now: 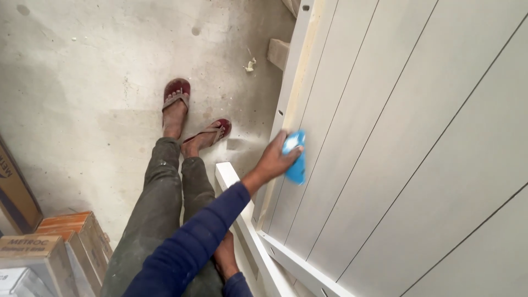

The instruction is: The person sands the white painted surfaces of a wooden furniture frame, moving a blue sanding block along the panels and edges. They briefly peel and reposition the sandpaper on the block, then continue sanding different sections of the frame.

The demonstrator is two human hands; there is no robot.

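At frame centre, one hand (275, 160) clamps its fingers on one blue pad (296, 157) pressed against one grey grooved panel (396, 148); the other hand (225, 258), lower centre, shows no clear finger position. Two red sandals (177, 91) stand upper left.

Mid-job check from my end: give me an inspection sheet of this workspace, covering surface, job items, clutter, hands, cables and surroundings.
Surface: pale grey grooved panel in a white frame, set at a slant over the floor.
Job's things: blue pad pressed on the panel near its frame edge.
Clutter: small wood block and a pale scrap on the dusty concrete floor.
Grippers: one hand, on the long blue sleeve, holds the blue pad; other hand low by the frame, grip unclear.
Cables: nothing seen.
Surroundings: cardboard boxes at lower left; sandalled feet on the floor.
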